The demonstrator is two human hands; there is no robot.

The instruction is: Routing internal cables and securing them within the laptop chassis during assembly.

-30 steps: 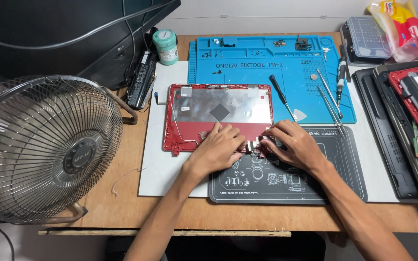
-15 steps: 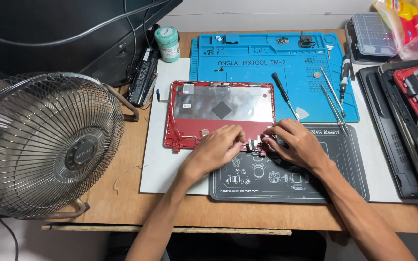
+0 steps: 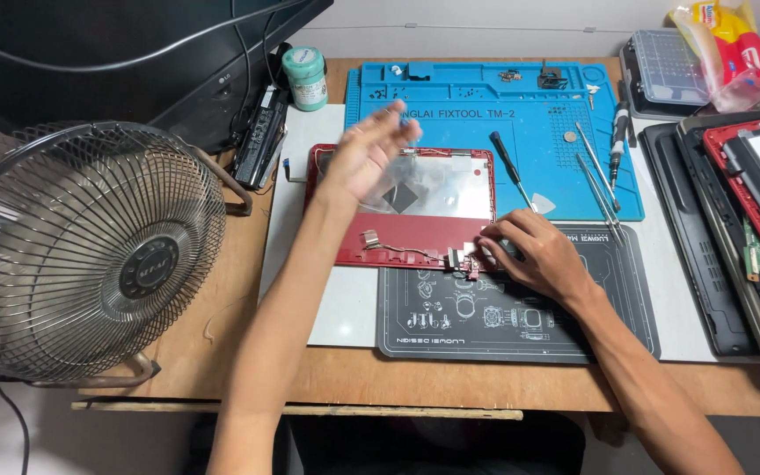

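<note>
Change: half a second ago both my hands were together at the near edge of the red cover (image 3: pixel 415 239); now my left hand (image 3: pixel 364 158) has lifted off and is blurred over the cover's far left corner, while the right has stayed put.
Left side: a wire fan (image 3: pixel 72 255) stands on the worktop (image 3: pixel 222 352), a dark monitor (image 3: pixel 116 53) behind it, a green jar (image 3: pixel 305 77) by the blue mat (image 3: pixel 485 105).
Middle: the cover lies flat on a white sheet (image 3: pixel 345 308), its near edge over the black mat (image 3: pixel 521 325); my left forearm crosses its left part.
Right side: a screwdriver (image 3: pixel 512 169) and tweezers (image 3: pixel 593 180) lie on the blue mat; laptop parts (image 3: pixel 741 229) are stacked at the edge.
Left hand: open, fingers spread, holding nothing.
Right hand (image 3: pixel 534 255): curled, fingertips pinching at the small metal hinge (image 3: pixel 461 259) on the cover's near edge.
</note>
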